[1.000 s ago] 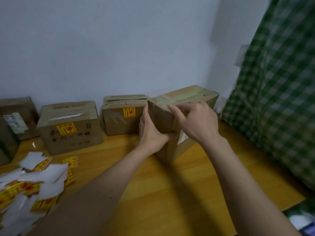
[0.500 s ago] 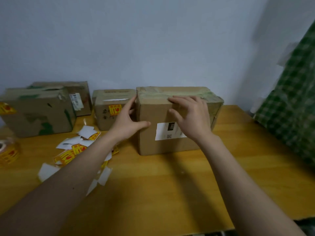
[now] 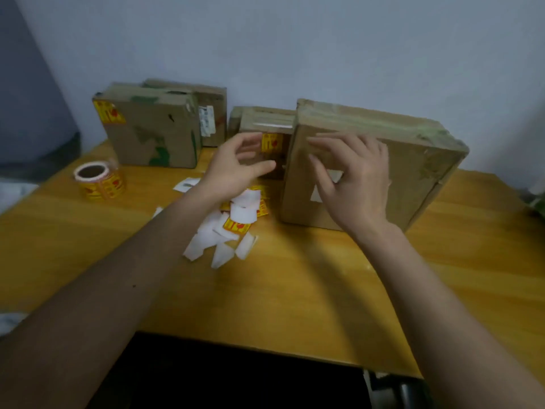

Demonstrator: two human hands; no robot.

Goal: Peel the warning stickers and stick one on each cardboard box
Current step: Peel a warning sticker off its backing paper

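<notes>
A large cardboard box (image 3: 413, 172) stands on the wooden table (image 3: 295, 290) at the right, with a white label partly hidden behind my right hand (image 3: 356, 184). That hand hovers open in front of the box's front face. My left hand (image 3: 236, 169) is open to the left of the box, holding nothing. Behind it a smaller box (image 3: 259, 125) carries a yellow warning sticker (image 3: 272, 142). Further left another box (image 3: 153, 137) has a yellow sticker (image 3: 108, 112) at its top left corner. A roll of yellow warning stickers (image 3: 98, 181) stands at the left.
A pile of white backing papers and loose yellow stickers (image 3: 233, 228) lies on the table between my arms. Another box (image 3: 211, 113) stands behind the left one against the wall. The table's near edge (image 3: 265, 349) runs below my forearms.
Both hands have come off the large box, the left drawing back to the left. The view has swung left and down, bringing the sticker roll into sight.
</notes>
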